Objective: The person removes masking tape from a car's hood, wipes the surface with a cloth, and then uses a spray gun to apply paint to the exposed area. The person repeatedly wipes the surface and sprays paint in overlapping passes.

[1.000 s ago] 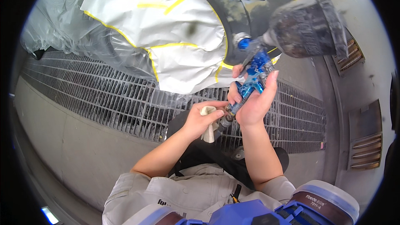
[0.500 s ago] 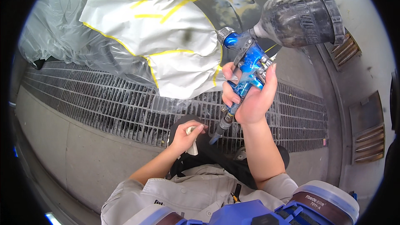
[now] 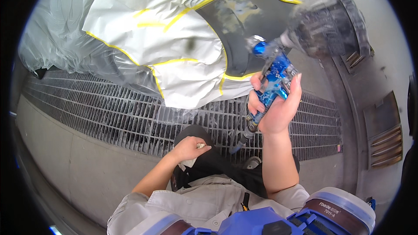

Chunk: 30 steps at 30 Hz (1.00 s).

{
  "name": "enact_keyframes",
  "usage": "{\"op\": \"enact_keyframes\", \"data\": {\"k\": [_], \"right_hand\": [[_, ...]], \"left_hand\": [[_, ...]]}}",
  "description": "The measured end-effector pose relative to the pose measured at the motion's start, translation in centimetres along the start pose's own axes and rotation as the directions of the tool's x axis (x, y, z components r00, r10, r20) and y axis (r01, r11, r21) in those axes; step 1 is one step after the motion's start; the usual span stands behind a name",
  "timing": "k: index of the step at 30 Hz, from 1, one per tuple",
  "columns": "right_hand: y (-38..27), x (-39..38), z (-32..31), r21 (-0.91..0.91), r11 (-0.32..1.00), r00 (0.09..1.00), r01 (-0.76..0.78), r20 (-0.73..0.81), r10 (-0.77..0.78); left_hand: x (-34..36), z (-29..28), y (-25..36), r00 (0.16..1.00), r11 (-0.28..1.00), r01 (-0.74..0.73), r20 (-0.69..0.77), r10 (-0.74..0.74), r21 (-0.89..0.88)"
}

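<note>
My right hand [image 3: 278,113] grips a blue spray gun [image 3: 276,72] by its handle; its dark cup [image 3: 328,26] is blurred, and a hose fitting [image 3: 250,128] hangs below. Down by my dark-trousered leg, my left hand [image 3: 189,148] is closed on a pale folded cloth [image 3: 188,162]. Behind the gun lies a dark grey panel [image 3: 244,48] with a mottled lighter patch, framed by yellow tape and white masking paper [image 3: 143,43].
Clear plastic sheeting [image 3: 56,30] drapes the left side. A metal floor grate [image 3: 109,100] runs across below the covered item, with concrete floor [image 3: 87,148] nearer me. Vented wall panels [image 3: 383,143] stand right. A blue respirator [image 3: 265,222] fills the bottom edge.
My left hand has moved down and left from the gun's fitting, carrying the cloth. My right hand has shifted right with the spray gun.
</note>
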State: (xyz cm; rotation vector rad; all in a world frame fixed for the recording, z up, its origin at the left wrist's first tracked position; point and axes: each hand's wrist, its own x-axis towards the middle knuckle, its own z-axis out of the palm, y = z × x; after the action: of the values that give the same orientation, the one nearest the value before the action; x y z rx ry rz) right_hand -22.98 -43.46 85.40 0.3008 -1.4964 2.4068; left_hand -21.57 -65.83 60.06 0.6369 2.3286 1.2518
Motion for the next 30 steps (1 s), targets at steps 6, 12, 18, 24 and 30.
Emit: {"op": "enact_keyframes", "data": {"k": [6,12,18,24,30], "right_hand": [[-2.5,2.2,-0.3,-0.015,0.999,0.999,-0.032,-0.026,0.032],[-4.9,4.1,-2.0,0.088,0.973,0.954,-0.212,0.233,0.187],[-6.7,5.2,-4.3,-0.075,0.996,0.997,-0.055,-0.049,0.051],[-7.0,5.3,-5.0,-0.081,0.997,0.987,-0.021,-0.161,0.008],[-8.8,7.5,-6.6,0.244,0.935,0.951,-0.257,0.235,0.2]], "left_hand": [[-0.1,0.4,1.1,0.998,1.0,-0.022,0.053,0.022,0.008],[0.6,2.0,1.3,0.978,0.993,-0.072,0.204,0.052,0.093],[2.3,1.8,-0.4,0.952,0.896,0.122,0.205,-0.227,0.427],[3.8,1.7,-1.5,0.908,0.8,0.29,0.114,-0.403,0.525],[5.5,2.8,-1.2,0.871,0.747,0.261,0.184,-0.455,0.612]]}}
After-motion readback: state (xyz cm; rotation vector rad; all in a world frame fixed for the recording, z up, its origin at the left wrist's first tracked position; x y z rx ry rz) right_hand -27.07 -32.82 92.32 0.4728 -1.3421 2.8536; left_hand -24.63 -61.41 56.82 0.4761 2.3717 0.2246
